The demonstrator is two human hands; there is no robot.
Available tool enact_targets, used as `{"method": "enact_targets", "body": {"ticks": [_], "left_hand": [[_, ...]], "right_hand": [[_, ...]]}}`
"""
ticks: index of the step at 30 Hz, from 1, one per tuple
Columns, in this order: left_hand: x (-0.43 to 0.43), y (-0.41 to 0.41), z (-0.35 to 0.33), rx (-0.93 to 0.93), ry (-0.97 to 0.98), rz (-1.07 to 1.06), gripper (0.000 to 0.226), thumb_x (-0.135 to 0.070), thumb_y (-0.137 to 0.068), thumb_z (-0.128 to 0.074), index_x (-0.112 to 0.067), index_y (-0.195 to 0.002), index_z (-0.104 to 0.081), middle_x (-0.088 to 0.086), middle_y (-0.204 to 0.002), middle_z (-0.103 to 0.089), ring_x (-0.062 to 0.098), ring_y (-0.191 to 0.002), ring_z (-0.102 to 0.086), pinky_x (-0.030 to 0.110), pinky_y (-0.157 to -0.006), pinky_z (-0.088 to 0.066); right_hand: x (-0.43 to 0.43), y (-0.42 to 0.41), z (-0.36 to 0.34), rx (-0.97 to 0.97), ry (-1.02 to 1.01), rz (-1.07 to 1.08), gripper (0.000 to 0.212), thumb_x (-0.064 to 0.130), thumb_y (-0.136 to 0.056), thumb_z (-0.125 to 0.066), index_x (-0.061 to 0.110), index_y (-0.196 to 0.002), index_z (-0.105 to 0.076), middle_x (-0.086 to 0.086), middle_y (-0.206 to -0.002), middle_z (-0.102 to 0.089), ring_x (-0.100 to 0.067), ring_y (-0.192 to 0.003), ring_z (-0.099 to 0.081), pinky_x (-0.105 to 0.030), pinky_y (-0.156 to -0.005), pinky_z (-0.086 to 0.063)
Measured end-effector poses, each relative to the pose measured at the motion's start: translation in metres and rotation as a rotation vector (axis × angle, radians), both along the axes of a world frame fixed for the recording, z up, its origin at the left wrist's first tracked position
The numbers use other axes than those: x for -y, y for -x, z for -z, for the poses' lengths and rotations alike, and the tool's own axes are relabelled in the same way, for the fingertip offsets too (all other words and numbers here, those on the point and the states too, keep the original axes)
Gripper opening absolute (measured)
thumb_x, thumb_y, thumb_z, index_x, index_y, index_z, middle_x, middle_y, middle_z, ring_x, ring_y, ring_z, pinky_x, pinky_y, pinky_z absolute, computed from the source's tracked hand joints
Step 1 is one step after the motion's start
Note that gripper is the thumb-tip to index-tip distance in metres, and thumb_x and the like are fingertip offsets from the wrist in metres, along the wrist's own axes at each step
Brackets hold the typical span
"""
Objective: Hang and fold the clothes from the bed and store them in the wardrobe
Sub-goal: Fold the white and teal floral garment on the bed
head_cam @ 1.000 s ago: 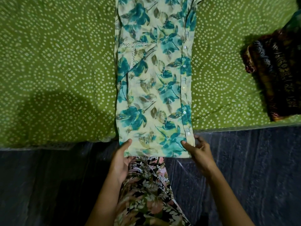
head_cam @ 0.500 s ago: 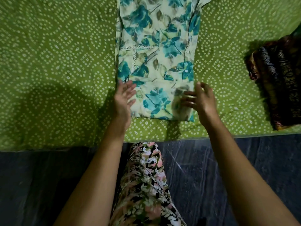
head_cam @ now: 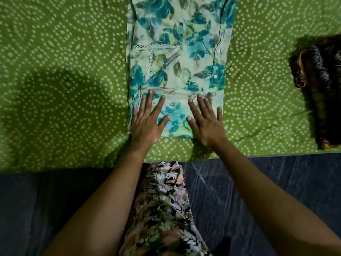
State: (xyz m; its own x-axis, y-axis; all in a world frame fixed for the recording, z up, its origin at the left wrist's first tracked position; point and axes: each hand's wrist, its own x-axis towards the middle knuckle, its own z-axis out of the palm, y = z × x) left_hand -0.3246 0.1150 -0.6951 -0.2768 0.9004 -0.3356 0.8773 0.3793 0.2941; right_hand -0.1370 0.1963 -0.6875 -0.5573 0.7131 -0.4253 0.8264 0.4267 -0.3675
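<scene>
- Both hands lie flat, palms down, on the near end of the floral garment [head_cam: 177, 52]. The left hand [head_cam: 145, 124] is at its left edge and the right hand [head_cam: 206, 124] near its right edge.
- Fingers on each hand are straight and spread, pressing on the cloth and gripping nothing. The two hands are apart, with a strip of teal-flowered fabric showing between the thumbs.
- Pale green cloth with teal flowers and brown leaves makes up the garment, which lies as a long narrow strip in the upper middle of the frame. It runs from the hands up past the top edge.
- Its near end stops on the bed just short of the mattress edge, and a horizontal cloth edge crosses the strip right at the fingertips.
- White buttons [head_cam: 219, 51] run along a dark seam on the garment's right side. A strip of white lace trim [head_cam: 156, 46] crosses its left half, and another strip runs down from that one.
- Under the garment is the bed sheet [head_cam: 64, 71] — green, with rings of white dots — filling the upper half of the frame, and a dark shadow lies on it at the left.
- At the right edge of the frame, well apart from the garment, a pile of dark patterned cloth [head_cam: 321, 89] lies on the sheet. What pieces it holds cannot be told.
- Below the bed is the dark streaked floor [head_cam: 276, 182] — and at the bottom centre the person's own leaf-print clothing [head_cam: 166, 200] shows between the forearms.
</scene>
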Motion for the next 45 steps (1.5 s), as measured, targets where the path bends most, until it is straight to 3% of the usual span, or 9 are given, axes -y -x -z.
{"method": "enact_targets", "body": {"ticks": [7, 15, 20, 23, 25, 28, 32, 40, 45], "left_hand": [[0.008, 0.011, -0.014, 0.117, 0.124, 0.225, 0.117, -0.066, -0.064, -0.066, -0.040, -0.142, 0.016, 0.000, -0.147, 0.036, 0.018, -0.134, 0.036, 0.039, -0.106, 0.026], [0.014, 0.006, -0.028, 0.007, 0.069, 0.259, 0.102, 0.020, -0.076, -0.046, -0.034, -0.147, 0.003, 0.000, -0.155, 0.021, 0.018, -0.143, 0.019, 0.043, -0.116, 0.012], [0.002, 0.000, -0.055, 0.019, 0.240, 0.237, 0.095, 0.022, -0.079, -0.036, -0.032, -0.150, -0.005, 0.002, -0.158, 0.013, 0.021, -0.145, 0.011, 0.049, -0.116, 0.007], [0.002, -0.005, -0.085, 0.085, 0.402, 0.178, 0.072, 0.013, -0.086, -0.039, -0.030, -0.144, -0.033, 0.006, -0.155, -0.023, 0.025, -0.141, -0.024, 0.042, -0.114, -0.017], [0.009, -0.009, -0.105, 0.140, 0.536, 0.166, 0.049, 0.001, -0.090, -0.044, -0.022, -0.134, -0.051, 0.008, -0.137, -0.050, 0.025, -0.120, -0.050, 0.031, -0.094, -0.040], [0.020, -0.010, -0.125, 0.253, 0.737, 0.224, 0.035, -0.006, -0.091, -0.046, -0.009, -0.124, -0.058, 0.011, -0.123, -0.060, 0.021, -0.094, -0.057, 0.024, -0.071, -0.043], [0.011, 0.009, -0.132, 0.363, 0.619, 0.047, 0.038, -0.006, -0.090, -0.051, -0.010, -0.128, -0.055, 0.014, -0.132, -0.054, 0.027, -0.108, -0.057, 0.028, -0.084, -0.046], [-0.042, 0.024, -0.116, 0.002, 0.018, -0.035, 0.048, 0.005, -0.084, -0.047, -0.018, -0.126, -0.054, 0.012, -0.126, -0.056, 0.031, -0.117, -0.050, 0.038, -0.093, -0.039], [-0.032, 0.006, -0.075, -0.029, -0.141, 0.012, 0.041, -0.006, -0.090, -0.050, -0.011, -0.131, -0.052, 0.011, -0.143, -0.044, 0.026, -0.136, -0.034, 0.043, -0.114, -0.024]], "right_hand": [[0.005, -0.004, -0.019, 0.084, 0.027, -0.244, 0.091, 0.077, -0.078, -0.013, 0.025, -0.149, 0.009, -0.007, -0.154, 0.022, -0.025, -0.142, 0.022, -0.045, -0.112, 0.017], [0.005, 0.004, -0.035, 0.277, -0.003, -0.364, 0.075, 0.019, -0.101, -0.038, 0.024, -0.147, 0.021, -0.017, -0.154, 0.023, -0.040, -0.142, 0.018, -0.051, -0.115, 0.005], [0.000, 0.014, -0.060, 0.372, 0.145, -0.253, 0.071, 0.007, -0.099, -0.036, 0.028, -0.151, 0.007, -0.016, -0.157, 0.014, -0.039, -0.143, 0.011, -0.057, -0.113, -0.007], [-0.002, 0.013, -0.088, 0.372, 0.403, -0.362, 0.076, -0.008, -0.093, -0.033, 0.033, -0.151, -0.006, -0.012, -0.158, -0.006, -0.034, -0.143, -0.013, -0.046, -0.111, -0.027], [-0.001, 0.010, -0.109, 0.419, 0.594, -0.470, 0.073, -0.008, -0.091, -0.036, 0.030, -0.150, -0.016, -0.012, -0.138, -0.041, -0.024, -0.109, -0.053, -0.018, -0.081, -0.047], [0.002, 0.008, -0.130, 0.497, 0.680, -0.577, 0.039, 0.002, -0.091, -0.044, 0.013, -0.128, -0.052, -0.004, -0.085, -0.051, -0.008, -0.055, -0.043, -0.013, -0.039, -0.036], [-0.009, 0.007, -0.129, 0.510, 0.562, -0.384, 0.013, 0.005, -0.082, -0.066, 0.012, -0.077, -0.057, 0.002, -0.065, -0.049, -0.010, -0.055, -0.048, -0.021, -0.045, -0.040], [-0.042, 0.023, -0.102, 0.221, -0.111, 0.056, 0.022, 0.007, -0.088, -0.052, 0.010, -0.110, -0.055, -0.017, -0.106, -0.057, -0.035, -0.095, -0.058, -0.035, -0.066, -0.038], [-0.022, 0.035, -0.081, 0.098, -0.148, 0.113, 0.052, 0.002, -0.087, -0.053, 0.011, -0.137, -0.045, -0.018, -0.136, -0.047, -0.035, -0.125, -0.045, -0.048, -0.102, -0.037]]}}
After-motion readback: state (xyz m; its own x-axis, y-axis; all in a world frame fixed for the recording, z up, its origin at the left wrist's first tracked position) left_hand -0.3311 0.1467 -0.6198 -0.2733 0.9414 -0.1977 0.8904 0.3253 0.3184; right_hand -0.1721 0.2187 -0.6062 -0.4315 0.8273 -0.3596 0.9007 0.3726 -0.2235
